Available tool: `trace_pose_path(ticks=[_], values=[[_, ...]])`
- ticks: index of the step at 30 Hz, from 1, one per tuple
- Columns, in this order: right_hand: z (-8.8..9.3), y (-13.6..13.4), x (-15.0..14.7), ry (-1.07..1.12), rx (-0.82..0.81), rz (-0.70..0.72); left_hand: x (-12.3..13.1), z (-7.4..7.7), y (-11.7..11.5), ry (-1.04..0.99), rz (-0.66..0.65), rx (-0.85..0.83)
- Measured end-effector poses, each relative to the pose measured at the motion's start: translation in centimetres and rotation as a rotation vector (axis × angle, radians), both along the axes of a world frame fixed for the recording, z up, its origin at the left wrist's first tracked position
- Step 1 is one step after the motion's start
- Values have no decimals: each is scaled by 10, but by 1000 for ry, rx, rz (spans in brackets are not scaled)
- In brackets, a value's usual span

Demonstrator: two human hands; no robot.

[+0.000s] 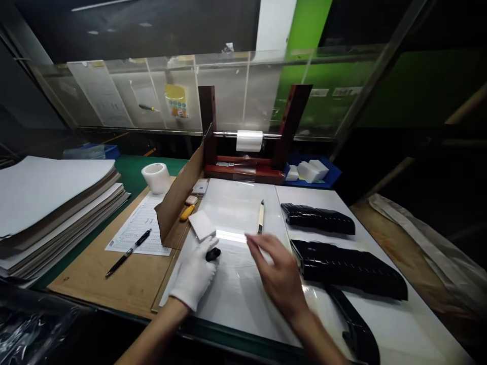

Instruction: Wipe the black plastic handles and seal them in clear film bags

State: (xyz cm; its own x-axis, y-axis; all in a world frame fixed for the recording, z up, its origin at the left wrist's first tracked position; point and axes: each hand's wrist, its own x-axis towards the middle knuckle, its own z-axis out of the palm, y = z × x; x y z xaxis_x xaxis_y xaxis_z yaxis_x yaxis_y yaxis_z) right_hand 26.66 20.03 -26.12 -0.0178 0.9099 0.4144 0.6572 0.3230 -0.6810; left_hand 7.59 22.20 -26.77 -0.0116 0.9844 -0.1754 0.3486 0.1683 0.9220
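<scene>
My left hand (196, 271) wears a white glove and is closed around a small black object (213, 254) on the white work mat (236, 299). A white pad (202, 224) lies just beyond its fingers. My right hand (276, 268) is bare and lies with fingers stretched out over a clear plastic sheet (232, 213) on the mat, close to a bright strip (231, 235). A white-handled tool (261, 217) rests just past its fingertips.
Black plastic trays (342, 263) are stacked to the right, another stack (317, 218) behind. A film roll (249, 141) sits on a red-brown stand. A cardboard divider (178, 195), tape roll (156, 177), pen (128, 252) on a form, and paper stacks (53, 203) lie to the left.
</scene>
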Motion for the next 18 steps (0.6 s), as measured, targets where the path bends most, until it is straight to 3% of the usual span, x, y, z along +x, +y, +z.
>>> trace_pose_path(ticks=[2, 5, 7, 9, 11, 13, 16, 18], values=[[10, 86, -9, -122, -22, 25, -15, -3, 3, -15, 41, -13], [-2, 192, -22, -293, -88, 27, -29, -18, -10, -55, 98, -114], [-17, 234, -29, -365, -122, 20, -36, -29, -22, -166, 123, -219], [-27, 254, -32, -407, -150, 12, -41, -35, -30, -288, 137, -305], [-29, 253, -32, -430, -182, 23, -45, -35, -30, -350, 154, -358], [-24, 234, -29, -444, -209, 65, -47, -30, -24, -364, 183, -370], [-15, 172, -25, -454, -224, 157, -44, -14, -10, -308, 186, -286], [-13, 117, -26, -463, -224, 204, -37, 2, -2, -204, 145, -121]])
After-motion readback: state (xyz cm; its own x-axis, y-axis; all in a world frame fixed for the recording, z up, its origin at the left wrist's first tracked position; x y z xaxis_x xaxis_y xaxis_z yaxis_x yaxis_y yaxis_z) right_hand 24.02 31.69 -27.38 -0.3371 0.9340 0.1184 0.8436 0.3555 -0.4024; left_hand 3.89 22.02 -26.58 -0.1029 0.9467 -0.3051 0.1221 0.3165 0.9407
